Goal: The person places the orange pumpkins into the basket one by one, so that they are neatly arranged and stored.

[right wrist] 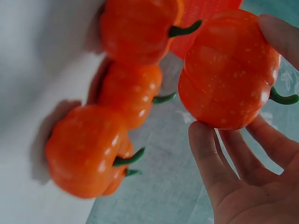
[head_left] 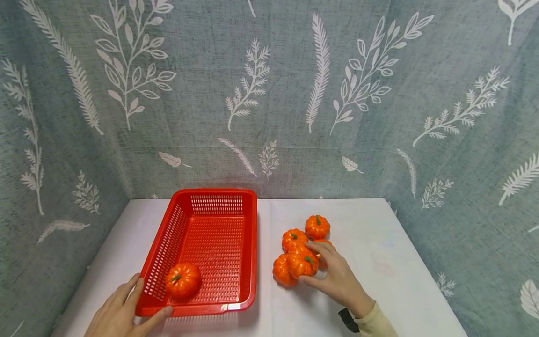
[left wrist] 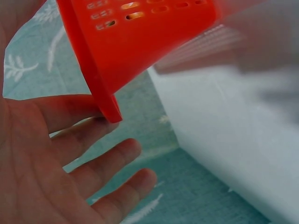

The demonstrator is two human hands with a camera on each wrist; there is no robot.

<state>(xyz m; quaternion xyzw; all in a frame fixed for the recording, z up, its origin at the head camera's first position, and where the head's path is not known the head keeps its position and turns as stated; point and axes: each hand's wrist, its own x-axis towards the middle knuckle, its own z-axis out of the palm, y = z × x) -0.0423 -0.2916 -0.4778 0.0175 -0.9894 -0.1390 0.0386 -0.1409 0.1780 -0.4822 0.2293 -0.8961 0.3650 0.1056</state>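
Note:
A small orange pumpkin with a green stem is pinched between the thumb and fingers of my right hand. In the right wrist view this held pumpkin shows clear of the others. Several similar pumpkins sit clustered on the table beside and behind it, partly covered by the hand. At the red basket's near left corner, my left hand rests with spread, mostly straight fingers, the thumb on the near rim. One pumpkin lies inside the basket, in its near left corner.
The white table runs back to a grey-green cloth with white leaf prints, which hangs behind and on both sides. A dark band shows at the right wrist, by a light sleeve.

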